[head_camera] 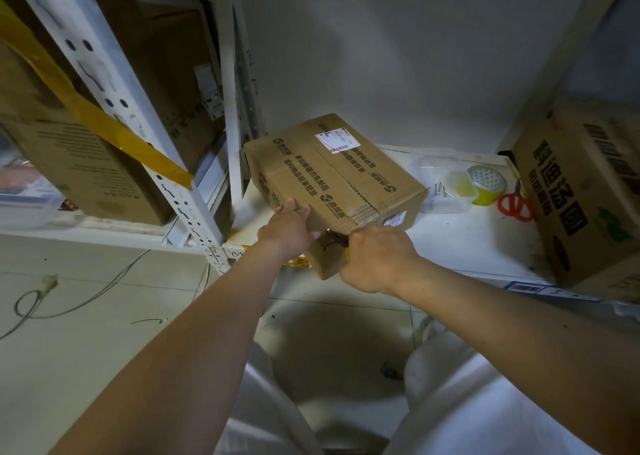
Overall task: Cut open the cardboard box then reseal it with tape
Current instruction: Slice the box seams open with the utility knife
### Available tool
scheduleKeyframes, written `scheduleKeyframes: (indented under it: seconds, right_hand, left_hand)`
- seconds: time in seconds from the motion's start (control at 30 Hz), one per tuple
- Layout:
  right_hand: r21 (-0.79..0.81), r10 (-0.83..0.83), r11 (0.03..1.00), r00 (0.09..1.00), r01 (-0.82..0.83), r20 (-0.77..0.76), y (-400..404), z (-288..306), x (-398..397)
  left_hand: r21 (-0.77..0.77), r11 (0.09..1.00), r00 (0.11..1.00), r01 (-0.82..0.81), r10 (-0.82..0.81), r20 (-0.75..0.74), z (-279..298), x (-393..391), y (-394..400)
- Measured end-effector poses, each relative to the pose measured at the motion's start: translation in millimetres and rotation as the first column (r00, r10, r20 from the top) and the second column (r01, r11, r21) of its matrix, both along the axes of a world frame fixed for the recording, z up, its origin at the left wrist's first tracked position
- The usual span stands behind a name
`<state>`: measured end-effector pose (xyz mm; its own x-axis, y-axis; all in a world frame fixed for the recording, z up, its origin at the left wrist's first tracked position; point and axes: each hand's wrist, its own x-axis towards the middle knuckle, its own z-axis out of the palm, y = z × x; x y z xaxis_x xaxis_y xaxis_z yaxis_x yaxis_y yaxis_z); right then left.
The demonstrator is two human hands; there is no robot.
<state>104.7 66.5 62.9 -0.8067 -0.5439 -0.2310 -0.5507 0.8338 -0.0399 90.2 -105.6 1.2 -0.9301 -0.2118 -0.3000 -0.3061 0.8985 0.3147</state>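
A brown cardboard box (pixel 332 174) with black print and a white shipping label lies on the white shelf (pixel 460 236), its near corner jutting over the front edge. My left hand (pixel 289 227) presses on the box's near left edge. My right hand (pixel 375 257) is closed around a yellow-handled cutter (pixel 341 245), whose dark tip touches the box's near end face at the centre seam. Most of the cutter is hidden inside my fist. A roll of yellow tape (pixel 485 182) lies at the back right of the shelf.
Red-handled scissors (pixel 516 205) lie beside the tape, with a clear plastic container (pixel 438 181) and a few nails to its left. A big printed carton (pixel 581 198) stands at the right. White metal racking (pixel 145 132) with more cartons fills the left. A cable (pixel 79 298) lies on the tiled floor.
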Motion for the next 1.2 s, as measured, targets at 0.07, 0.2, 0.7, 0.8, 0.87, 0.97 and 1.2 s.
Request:
scheduleKeyframes:
  seconds: [0.07,0.2,0.7,0.8,0.87,0.97,1.2]
  right_hand:
    - [-0.037,-0.01,0.999,1.0,0.01,-0.001,2,-4,2]
    - [-0.127,-0.066,0.99,0.998,0.066,0.005,6,-16,5]
    - [-0.291,-0.131,0.948,0.991,0.126,0.003,10,-38,6]
    - [-0.33,-0.178,0.922,0.978,0.203,0.106,5,-35,0]
    - [-0.349,-0.196,0.903,0.963,0.25,0.183,3,-36,-2]
    - [-0.383,-0.193,0.894,0.971,0.233,0.139,2,-35,-5]
    - [-0.569,-0.255,0.736,0.928,0.367,0.271,-22,-6,-59]
  left_hand:
    - [-0.014,1.0,1.0,0.018,-0.018,0.009,1,2,0]
    - [-0.008,1.0,1.0,0.023,-0.022,0.02,8,9,1]
    - [-0.049,0.998,0.997,0.038,-0.034,0.065,22,8,6]
    - [-0.049,0.998,0.997,0.042,-0.038,0.073,22,8,6]
    - [-0.053,0.997,0.996,0.048,-0.044,0.075,21,8,4]
    - [-0.073,0.996,0.997,0.05,-0.045,0.068,20,6,4]
    - [-0.083,0.996,0.997,0.04,-0.034,0.065,20,6,5]
